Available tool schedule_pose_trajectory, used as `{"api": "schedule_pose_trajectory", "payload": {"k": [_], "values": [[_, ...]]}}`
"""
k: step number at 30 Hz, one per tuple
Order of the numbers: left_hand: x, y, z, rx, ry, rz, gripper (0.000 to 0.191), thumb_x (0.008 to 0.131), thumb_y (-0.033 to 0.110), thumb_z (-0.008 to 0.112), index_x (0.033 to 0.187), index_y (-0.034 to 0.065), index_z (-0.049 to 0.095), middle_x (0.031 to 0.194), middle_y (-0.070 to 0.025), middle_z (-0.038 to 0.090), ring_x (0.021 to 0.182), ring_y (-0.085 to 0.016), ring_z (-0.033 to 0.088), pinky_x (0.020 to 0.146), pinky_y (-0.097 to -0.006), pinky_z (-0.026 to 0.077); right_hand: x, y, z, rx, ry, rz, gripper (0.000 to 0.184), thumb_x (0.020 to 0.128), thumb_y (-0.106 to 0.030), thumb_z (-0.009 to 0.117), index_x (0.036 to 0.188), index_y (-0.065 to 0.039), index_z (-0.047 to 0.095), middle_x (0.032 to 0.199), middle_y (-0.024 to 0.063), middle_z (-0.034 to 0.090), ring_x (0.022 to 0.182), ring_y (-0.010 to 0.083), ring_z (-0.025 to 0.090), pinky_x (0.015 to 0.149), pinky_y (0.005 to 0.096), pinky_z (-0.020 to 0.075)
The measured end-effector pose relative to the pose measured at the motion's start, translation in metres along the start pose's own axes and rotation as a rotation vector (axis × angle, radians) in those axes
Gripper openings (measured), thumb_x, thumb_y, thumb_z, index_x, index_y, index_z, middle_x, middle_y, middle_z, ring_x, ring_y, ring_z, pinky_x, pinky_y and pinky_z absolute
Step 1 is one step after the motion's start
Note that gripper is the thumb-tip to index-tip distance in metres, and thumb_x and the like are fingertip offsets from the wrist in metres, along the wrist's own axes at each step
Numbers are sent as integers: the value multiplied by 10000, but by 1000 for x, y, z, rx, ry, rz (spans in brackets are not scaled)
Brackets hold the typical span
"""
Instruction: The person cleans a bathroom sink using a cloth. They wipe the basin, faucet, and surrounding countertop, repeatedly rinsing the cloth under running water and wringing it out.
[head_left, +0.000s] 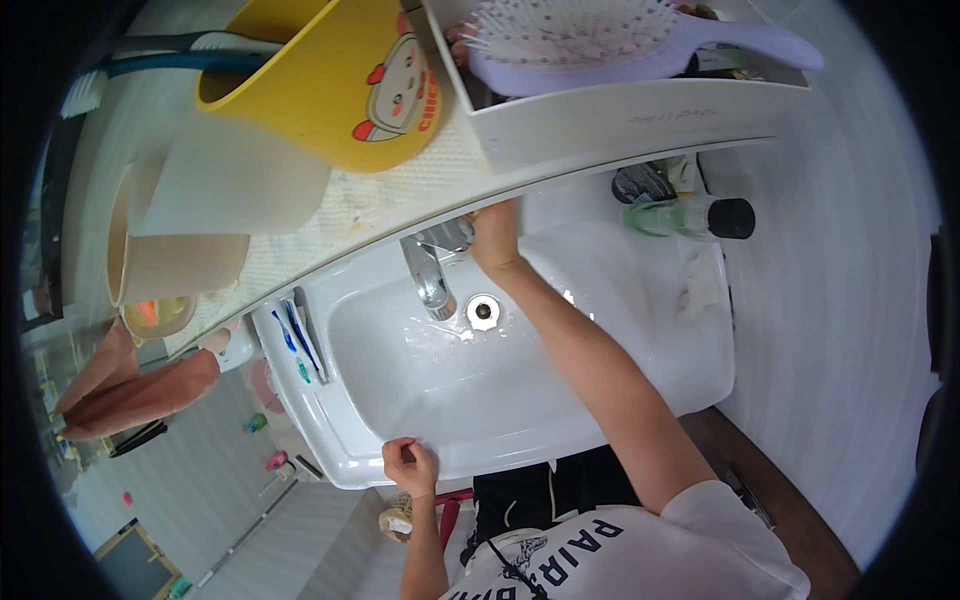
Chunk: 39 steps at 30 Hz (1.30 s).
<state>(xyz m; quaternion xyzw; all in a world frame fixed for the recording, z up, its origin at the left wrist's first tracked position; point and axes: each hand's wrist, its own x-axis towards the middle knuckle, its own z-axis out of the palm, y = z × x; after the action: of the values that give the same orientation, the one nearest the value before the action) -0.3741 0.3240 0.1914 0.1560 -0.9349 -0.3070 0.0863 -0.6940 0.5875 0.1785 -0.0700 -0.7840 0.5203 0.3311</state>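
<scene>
My right hand (496, 234) reaches across the white ceramic washbasin (480, 420) to the right side of the chrome faucet (431, 274). Its fingers meet the faucet body near the wall end, and the shelf edge hides part of them, so their grip is unclear. Below the spout, some water glistens in the bowl beside the round drain (483, 311). At the basin's front rim, my left hand (410, 466) is loosely curled, with nothing seen in it.
Overhead, a shelf (360, 199) carries a yellow cup (322, 97) with toothbrushes, a pale cup (232, 180) and a white box (637, 124) with a purple hairbrush (585, 67). A green bottle (675, 217) lies at the basin's right; a toothbrush pack (298, 337) lies left.
</scene>
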Motion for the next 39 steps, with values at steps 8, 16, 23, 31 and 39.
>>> {"api": "schedule_pose_trajectory", "payload": {"k": [8,16,23,31,39], "values": [[-2,-1,-1,-54,1,-61,54,782,-11,576,783,29,612,783,-98,582,669,-241,561,592,-341,459,33,36,-70,-494,77,-118,145,758,-63,738,844,-78,623,848,64,614,693,295,631,618,400,522],[-3,-4,-2,-53,6,-77,52,777,-13,578,777,31,606,771,-101,568,669,-248,557,595,-345,456,41,36,-60,-470,-56,162,134,760,-92,737,782,-49,613,741,100,620,697,317,650,610,408,499],[-2,1,-2,-67,-3,-92,49,769,-9,585,776,32,612,774,-102,571,676,-255,558,610,-353,463,35,42,-48,-337,162,94,169,778,-126,743,743,-25,612,652,116,635,588,339,622,576,421,486],[1,4,-2,-64,9,-97,45,771,-3,588,777,33,615,780,-100,576,697,-259,573,632,-347,476,33,26,-53,-324,147,158,137,762,-94,744,746,-14,634,662,133,653,591,329,635,585,401,493],[-2,3,-1,-80,-19,-117,40,782,10,593,792,32,624,782,-92,580,656,-221,572,595,-326,475,-13,-14,9,-127,8,47,188,731,0,638,907,-30,697,1029,172,649,991,372,600,810,422,489]]}}
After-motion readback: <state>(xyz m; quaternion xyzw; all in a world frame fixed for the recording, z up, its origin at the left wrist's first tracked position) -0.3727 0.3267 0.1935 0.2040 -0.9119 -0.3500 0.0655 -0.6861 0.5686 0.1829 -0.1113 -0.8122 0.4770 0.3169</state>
